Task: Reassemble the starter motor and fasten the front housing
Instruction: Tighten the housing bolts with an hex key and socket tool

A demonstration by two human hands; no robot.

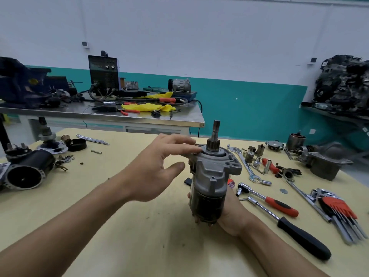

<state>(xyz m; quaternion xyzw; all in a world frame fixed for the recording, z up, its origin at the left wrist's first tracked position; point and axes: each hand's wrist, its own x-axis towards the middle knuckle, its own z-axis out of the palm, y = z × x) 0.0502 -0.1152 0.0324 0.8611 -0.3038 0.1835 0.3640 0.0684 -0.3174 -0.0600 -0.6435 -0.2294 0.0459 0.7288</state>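
Lying far left: dismantled starter body (26, 172), open end toward the camera, loose small hardware beside it on the table (139, 236).
Loose fasteners: short bolt (96, 151) and long chrome rod (92, 139) left of centre, well apart from the motor; possibly for the housing, not certain.
Left hand (157, 170): spread open, gripping nothing, touching the upper rim of the front housing (215, 166) with the fingertips.
Starter motor (208, 200): held upright over the table's middle, pinion shaft (214, 136) pointing up, housing sitting atop the black body.
Right hand (231, 212): wrapped round the black body from behind and below.
Step in hand: probably seating and aligning the housing; no fastening visible yet.
Next move: likely calls for fetching bolts, threading them through the housing, then tightening with the red-handled ratchet (267, 199) and a socket (266, 166) lying just right.
Writing: none legible anywhere; no brand readable on the hex key set (339, 212) at far right.
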